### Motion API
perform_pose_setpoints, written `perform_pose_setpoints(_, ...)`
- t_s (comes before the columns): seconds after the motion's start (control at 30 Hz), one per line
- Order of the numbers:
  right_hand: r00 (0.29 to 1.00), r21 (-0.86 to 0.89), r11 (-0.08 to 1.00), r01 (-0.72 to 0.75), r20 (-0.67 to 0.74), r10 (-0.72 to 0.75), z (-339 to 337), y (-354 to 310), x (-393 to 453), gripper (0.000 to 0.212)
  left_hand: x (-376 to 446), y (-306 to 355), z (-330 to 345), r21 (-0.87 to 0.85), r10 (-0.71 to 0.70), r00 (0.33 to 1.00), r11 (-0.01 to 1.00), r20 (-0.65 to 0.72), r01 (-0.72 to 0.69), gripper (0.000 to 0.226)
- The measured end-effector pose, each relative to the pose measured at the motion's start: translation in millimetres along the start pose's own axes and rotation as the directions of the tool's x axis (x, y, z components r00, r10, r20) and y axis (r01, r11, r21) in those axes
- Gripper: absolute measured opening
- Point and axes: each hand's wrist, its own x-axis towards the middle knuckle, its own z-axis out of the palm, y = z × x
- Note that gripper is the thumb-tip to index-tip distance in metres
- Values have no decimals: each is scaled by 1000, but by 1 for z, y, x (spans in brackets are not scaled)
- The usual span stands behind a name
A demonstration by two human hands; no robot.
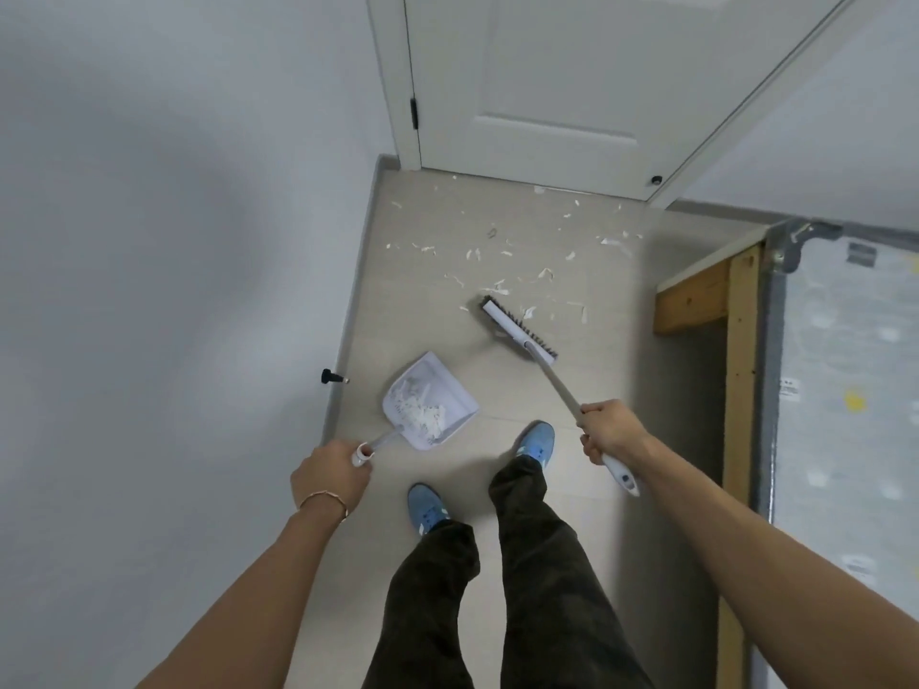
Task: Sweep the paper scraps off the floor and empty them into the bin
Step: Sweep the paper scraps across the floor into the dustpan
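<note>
My left hand (330, 477) grips the handle of a pale dustpan (450, 377) that holds a heap of white paper scraps (422, 412). My right hand (611, 432) grips the grey handle of a broom, whose white head with dark bristles (517, 335) rests on the beige floor ahead of the pan. Several more paper scraps (502, 253) lie scattered on the floor between the broom head and the door. No bin is in view.
A closed white door (527, 77) stands ahead, and a grey wall (174, 191) with a black doorstop (330, 376) runs along the left. A wooden frame (736, 370) and a covered panel (845, 390) stand on the right. My blue shoes (534, 440) stand on the floor.
</note>
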Motion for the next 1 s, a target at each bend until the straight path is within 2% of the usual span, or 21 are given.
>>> perform_pose_setpoints(0.17, 995, 90, 994, -67, -68, 73, -30, -11, 34, 20, 19, 62, -11, -24, 28, 1000, 999, 14, -27, 22)
perform_pose_setpoints(0.33, 991, 21, 996, -89, -101, 91, -52, -16, 80, 25, 35, 121, -15, -33, 59, 997, 998, 49, -57, 26)
perform_pose_setpoints(0.43, 992, -32, 996, -78, -101, 74, -56, -30, 88, 24, 43, 148, -11, -10, 59, 996, 998, 73, -58, 13)
perform_pose_setpoints(0.6, 999, -212, 976, -39, 6, 41, -47, -49, 78, 16, 44, 170, -5, 28, 23, 998, 999, 60, -25, 14)
perform_pose_setpoints(0.8, 971, -419, 905, 78, 239, 27, -59, -51, 54, 12, 43, 172, -6, 52, -18, 999, 999, 46, 16, 16)
perform_pose_setpoints(0.87, 966, -353, 933, 76, 259, 19, -74, -48, 55, 7, 43, 171, -8, 46, -35, 998, 998, 44, 33, 14)
perform_pose_setpoints(0.93, 972, -293, 956, 35, 231, 35, -88, -41, 57, 24, 43, 170, -8, 37, -37, 998, 999, 56, 35, 17)
perform_pose_setpoints(1.0, 977, -292, 956, 43, 213, 21, -94, -35, 58, 33, 41, 166, -10, 29, -41, 997, 999, 64, 39, 19)
